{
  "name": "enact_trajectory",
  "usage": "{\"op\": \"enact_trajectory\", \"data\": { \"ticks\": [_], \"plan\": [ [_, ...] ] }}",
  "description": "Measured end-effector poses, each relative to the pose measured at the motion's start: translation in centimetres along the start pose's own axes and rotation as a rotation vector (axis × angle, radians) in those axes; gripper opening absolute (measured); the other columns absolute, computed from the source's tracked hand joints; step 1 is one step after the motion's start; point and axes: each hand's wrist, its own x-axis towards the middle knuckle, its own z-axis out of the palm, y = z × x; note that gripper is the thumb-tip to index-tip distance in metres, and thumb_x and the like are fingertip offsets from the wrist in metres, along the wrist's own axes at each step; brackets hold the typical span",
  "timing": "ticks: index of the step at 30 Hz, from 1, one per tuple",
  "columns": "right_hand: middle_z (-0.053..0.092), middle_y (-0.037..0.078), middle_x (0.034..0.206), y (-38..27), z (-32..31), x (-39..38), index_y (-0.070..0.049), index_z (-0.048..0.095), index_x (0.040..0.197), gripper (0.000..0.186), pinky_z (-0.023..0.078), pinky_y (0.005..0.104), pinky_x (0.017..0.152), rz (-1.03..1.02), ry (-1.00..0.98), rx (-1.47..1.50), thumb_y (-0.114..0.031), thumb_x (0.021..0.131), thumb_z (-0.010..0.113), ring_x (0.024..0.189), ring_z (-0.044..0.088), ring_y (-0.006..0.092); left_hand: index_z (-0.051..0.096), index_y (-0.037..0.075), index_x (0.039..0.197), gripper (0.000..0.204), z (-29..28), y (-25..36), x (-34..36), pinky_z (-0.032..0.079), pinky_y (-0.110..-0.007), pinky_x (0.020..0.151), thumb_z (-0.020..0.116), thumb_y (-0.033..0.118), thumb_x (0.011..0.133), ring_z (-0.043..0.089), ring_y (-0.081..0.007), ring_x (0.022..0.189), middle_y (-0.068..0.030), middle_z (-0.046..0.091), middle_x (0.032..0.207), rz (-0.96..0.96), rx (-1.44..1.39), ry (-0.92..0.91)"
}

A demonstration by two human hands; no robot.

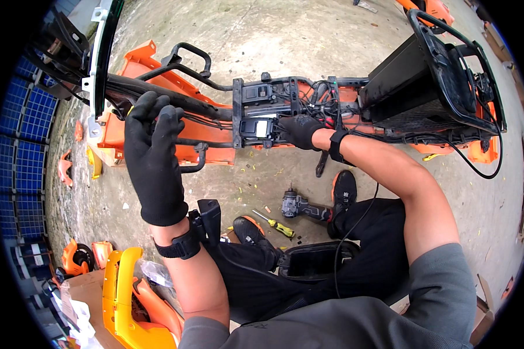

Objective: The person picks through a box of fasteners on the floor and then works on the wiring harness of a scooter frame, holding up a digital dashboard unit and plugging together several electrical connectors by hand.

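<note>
Gloved hands at the wiring of a black scooter frame

Nearest, on the left, a glossy yellow plastic panel (118,296) curves beside a brown cardboard box (87,291). Between the person's knees is one black oblong casing (315,262). Beyond it are two black shoes (344,189) with orange edging, small pale marks showing on the right one. Two tools lie between them on the rough concrete floor (239,35): one yellow-handled screwdriver (280,227) with a slim metal shaft, and one grey-and-black power driver (297,206), its bit pointing far.

Farther on, the scooter frame (237,116) of black metal tubes stretches left to right in front of the person, with smooth orange panels (140,64) along it. Two boxy black modules (257,93) sit on its middle, one far and one near; the near one bears a white label (262,127), its print too small to read. The right hand (301,131), in a black knitted glove, is at the thin tangled wires (317,104) just right of that module; its fingertips are hidden, so its grip cannot be told. The left hand (154,157), gloved alike, is raised by the frame's left end, fingers half bent; whether its grip holds anything cannot be told. At the right end stands one tall, ribbed black casing (401,81).
</note>
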Motion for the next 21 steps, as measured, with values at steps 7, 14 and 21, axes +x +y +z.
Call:
{"op": "enact_trajectory", "data": {
  "ticks": [7, 14, 21],
  "plan": [
    [0.065, 0.012, 0.089, 1.2, -0.5, -0.4, -0.006, 0.06, 0.107, 0.028, 0.05, 0.0396, 0.072, -0.114, -0.071, 0.34, -0.026, 0.088, 0.055, 0.083, 0.065, 0.0261, 0.055, 0.001, 0.115, 0.029, 2.6, -4.0, 0.0, 0.046, -0.026, 0.081, 0.059, 0.01, 0.088, 0.056, -0.0112, 0.092, -0.0061, 0.06, 0.105, -0.069, 0.146, -0.282],
    [0.063, 0.004, 0.078, -1.2, -4.8, -4.2, -0.005, 0.063, 0.1, 0.024, 0.048, 0.0323, 0.068, -0.175, -0.431, 0.475, -0.026, 0.09, 0.056, 0.073, 0.058, 0.0132, 0.045, 0.002, 0.132, 0.071, 5.4, -10.1, -3.4, 0.043, -0.036, 0.095, 0.078, 0.021, 0.073, 0.054, -0.0232, 0.114, -0.0174, 0.055, 0.124, 0.129, 0.639, -0.815],
    [0.062, 0.006, 0.085, -2.1, -6.1, -6.0, -0.003, 0.06, 0.105, 0.022, 0.055, 0.0307, 0.068, -0.231, -0.669, 0.453, -0.02, 0.092, 0.054, 0.077, 0.057, 0.0124, 0.046, 0.002, 0.127, 0.069, 7.6, -14.6, -7.1, 0.048, -0.029, 0.081, 0.081, 0.021, 0.07, 0.056, -0.0123, 0.09, -0.0053, 0.06, 0.099, -0.547, 0.083, -1.174]
  ]
}}
